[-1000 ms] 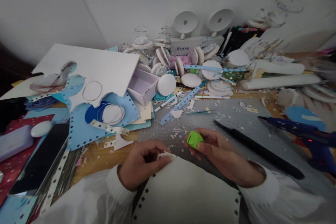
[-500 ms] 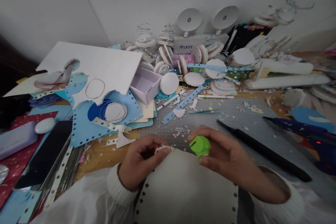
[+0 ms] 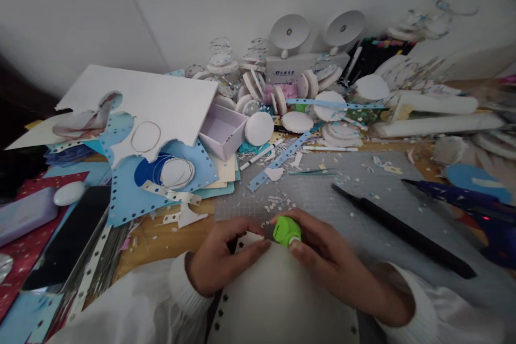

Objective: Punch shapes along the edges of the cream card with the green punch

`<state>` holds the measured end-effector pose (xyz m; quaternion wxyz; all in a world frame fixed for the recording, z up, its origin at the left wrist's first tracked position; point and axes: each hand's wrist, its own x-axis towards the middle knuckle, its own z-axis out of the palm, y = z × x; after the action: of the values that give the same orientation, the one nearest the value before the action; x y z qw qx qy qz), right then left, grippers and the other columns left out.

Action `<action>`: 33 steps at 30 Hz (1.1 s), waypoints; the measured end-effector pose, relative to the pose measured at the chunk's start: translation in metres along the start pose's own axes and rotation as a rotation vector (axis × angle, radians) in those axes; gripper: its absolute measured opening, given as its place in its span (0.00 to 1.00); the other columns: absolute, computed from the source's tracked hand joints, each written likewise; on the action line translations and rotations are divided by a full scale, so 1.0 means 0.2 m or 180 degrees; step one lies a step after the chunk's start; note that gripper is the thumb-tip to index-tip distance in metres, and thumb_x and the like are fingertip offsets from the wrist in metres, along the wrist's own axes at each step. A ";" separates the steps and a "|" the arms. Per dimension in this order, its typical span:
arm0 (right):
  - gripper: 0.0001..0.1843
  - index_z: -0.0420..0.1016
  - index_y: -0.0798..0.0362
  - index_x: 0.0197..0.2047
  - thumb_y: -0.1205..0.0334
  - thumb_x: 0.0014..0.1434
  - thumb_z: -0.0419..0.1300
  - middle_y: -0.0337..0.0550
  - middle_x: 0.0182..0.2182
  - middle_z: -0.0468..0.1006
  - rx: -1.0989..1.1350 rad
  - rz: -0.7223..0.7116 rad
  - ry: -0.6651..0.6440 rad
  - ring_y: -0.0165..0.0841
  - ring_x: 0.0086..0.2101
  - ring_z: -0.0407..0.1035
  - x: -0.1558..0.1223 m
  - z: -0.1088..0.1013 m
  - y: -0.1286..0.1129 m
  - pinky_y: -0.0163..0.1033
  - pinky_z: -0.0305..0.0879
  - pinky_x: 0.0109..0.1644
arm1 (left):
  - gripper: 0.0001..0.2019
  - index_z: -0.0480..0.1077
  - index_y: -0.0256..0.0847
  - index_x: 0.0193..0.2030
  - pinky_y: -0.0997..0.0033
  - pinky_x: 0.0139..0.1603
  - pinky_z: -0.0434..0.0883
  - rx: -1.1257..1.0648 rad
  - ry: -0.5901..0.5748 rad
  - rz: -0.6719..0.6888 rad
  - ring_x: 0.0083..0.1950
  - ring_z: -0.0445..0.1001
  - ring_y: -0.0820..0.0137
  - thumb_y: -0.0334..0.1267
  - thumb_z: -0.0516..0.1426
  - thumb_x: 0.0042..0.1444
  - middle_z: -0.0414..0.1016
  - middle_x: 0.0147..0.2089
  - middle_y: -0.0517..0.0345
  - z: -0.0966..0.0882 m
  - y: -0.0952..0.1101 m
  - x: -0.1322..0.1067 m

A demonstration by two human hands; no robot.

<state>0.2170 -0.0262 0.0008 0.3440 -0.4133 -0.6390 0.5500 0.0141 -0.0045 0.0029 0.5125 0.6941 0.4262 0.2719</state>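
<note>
My left hand pinches the far left corner of a white sheet of paper, thumb on top. Small flower-shaped holes run along the sheet's side edges. In my right hand is a bright green craft punch, gripped between thumb and fingers at the sheet's far edge, close to the left fingertips. Whether the paper sits in the punch's slot I cannot tell. Tiny punched paper bits lie on the grey cutting mat just beyond both hands.
To the right lie a black pen-like tool and a blue glue gun with a red light. A lilac box, white discs and blue punched strips crowd the back. On the left are cut white board and a black phone.
My right hand has moved left with the green punch, bringing it closer to my left hand at the paper's far edge. The left hand has shifted slightly right and nearer me.
</note>
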 end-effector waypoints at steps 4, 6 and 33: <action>0.15 0.69 0.47 0.47 0.53 0.66 0.45 0.41 0.40 0.73 -0.0105 -0.0290 0.0032 0.33 0.42 0.68 0.00 0.00 -0.02 0.37 0.64 0.45 | 0.11 0.73 0.35 0.34 0.77 0.32 0.67 0.0037 0.0014 -0.0045 0.31 0.72 0.72 0.40 0.54 0.57 0.76 0.31 0.55 0.01 -0.01 0.00; 0.16 0.69 0.46 0.47 0.54 0.67 0.43 0.40 0.40 0.74 -0.0094 -0.0272 0.0148 0.32 0.43 0.68 0.00 0.00 -0.02 0.36 0.64 0.45 | 0.13 0.74 0.34 0.34 0.77 0.31 0.66 0.0028 -0.0007 -0.0076 0.30 0.71 0.72 0.41 0.52 0.59 0.76 0.30 0.55 0.01 -0.01 0.00; 0.22 0.47 0.51 0.63 0.62 0.66 0.44 0.53 0.58 0.63 -0.1356 -0.0502 0.0076 0.40 0.57 0.58 -0.01 0.07 0.06 0.51 0.59 0.59 | 0.22 0.65 0.44 0.54 0.73 0.40 0.71 0.0505 0.0434 0.0535 0.41 0.74 0.68 0.39 0.62 0.52 0.76 0.46 0.54 0.06 -0.07 -0.02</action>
<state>0.2062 -0.0329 -0.0129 0.2985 -0.4319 -0.7669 0.3692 0.0176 -0.0114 -0.0138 0.4012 0.7456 0.4206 0.3258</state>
